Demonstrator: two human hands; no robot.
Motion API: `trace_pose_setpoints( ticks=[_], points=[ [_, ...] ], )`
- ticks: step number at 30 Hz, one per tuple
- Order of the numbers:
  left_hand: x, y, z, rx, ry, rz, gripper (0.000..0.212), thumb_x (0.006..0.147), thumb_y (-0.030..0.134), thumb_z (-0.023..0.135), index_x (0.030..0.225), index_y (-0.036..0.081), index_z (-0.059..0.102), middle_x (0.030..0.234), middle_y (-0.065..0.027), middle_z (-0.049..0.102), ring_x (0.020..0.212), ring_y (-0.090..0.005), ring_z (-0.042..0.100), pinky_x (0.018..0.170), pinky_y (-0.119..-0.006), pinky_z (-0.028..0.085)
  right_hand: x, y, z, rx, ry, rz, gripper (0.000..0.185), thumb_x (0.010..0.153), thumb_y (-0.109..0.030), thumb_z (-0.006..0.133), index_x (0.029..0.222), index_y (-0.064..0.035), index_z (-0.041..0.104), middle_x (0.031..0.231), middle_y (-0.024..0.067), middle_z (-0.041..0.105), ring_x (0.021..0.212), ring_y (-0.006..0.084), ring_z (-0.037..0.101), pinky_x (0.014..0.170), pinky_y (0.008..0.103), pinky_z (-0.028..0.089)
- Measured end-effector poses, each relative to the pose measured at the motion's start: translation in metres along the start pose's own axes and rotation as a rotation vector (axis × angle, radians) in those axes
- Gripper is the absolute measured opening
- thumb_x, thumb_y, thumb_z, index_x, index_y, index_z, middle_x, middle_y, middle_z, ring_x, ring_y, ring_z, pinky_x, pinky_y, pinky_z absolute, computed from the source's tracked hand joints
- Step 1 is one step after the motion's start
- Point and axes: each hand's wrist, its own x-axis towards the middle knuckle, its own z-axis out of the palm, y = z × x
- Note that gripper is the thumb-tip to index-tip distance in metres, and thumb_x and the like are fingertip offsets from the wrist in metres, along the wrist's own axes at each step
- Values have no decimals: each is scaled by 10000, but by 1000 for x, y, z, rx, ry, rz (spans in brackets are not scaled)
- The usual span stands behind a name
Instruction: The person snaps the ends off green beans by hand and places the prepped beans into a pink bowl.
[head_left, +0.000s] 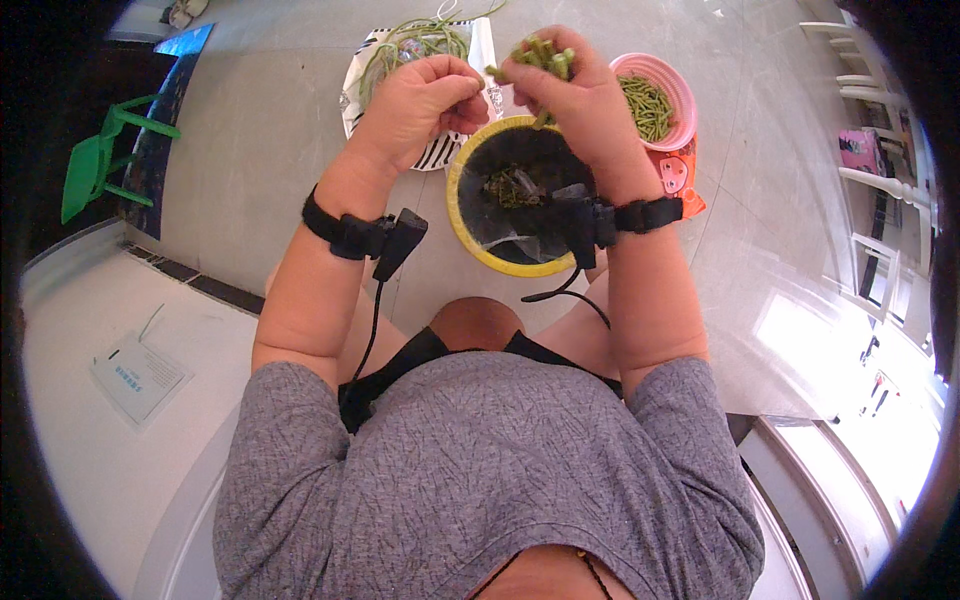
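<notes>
My right hand (566, 90) holds a bunch of short green bean pieces (544, 58) above the far right side of a yellow-rimmed waste bin (459, 214). Just left of it, my left hand (431, 101) has its thumb and fingertips pinched together; a small greenish bit shows at the tips, too small to name. Long green beans (390, 46) lie on a black-and-white plastic bag (358, 79) beyond my left hand. Cut bean pieces (649, 109) fill part of a pink plastic basket (688, 112) to the right. Dark liner and plant scraps (517, 186) show inside the bin.
An orange printed packet (686, 176) lies partly under the pink basket. A green plastic stool (90, 169) stands at the far left. White chairs (889, 184) line the right side. Black straps with devices and cables are on both wrists.
</notes>
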Motion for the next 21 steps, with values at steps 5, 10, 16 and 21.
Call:
trace_pose_setpoints(
  ticks=[5,10,16,21],
  points=[
    [-1,-17,12,580,-34,14,158,862,175,647,838,30,590,710,-37,613,627,-129,570,586,-250,466,1,-15,-39,-56,186,31,224,863,-158,686,1036,-44,601,818,18,651,694,83,588,609,222,472],
    [-15,-29,38,1105,-93,208,299,797,237,711,691,10,549,619,-133,537,562,-257,530,540,-370,420,11,19,-127,-722,526,-203,379,798,-244,712,1058,5,593,885,132,678,783,278,653,724,342,520],
    [-24,-52,52,1268,-212,219,210,767,204,674,705,23,588,703,-160,594,687,-340,598,616,-435,468,2,50,-200,-1087,698,-255,644,746,-364,744,1211,36,547,1187,222,584,1088,346,572,904,410,474],
    [-28,-73,50,1291,-377,373,222,743,109,627,947,45,683,975,-134,652,957,-334,604,842,-423,486,1,12,-162,-730,819,-243,650,760,-337,741,1234,53,524,1250,213,558,1147,307,556,905,374,479]
  ],
)
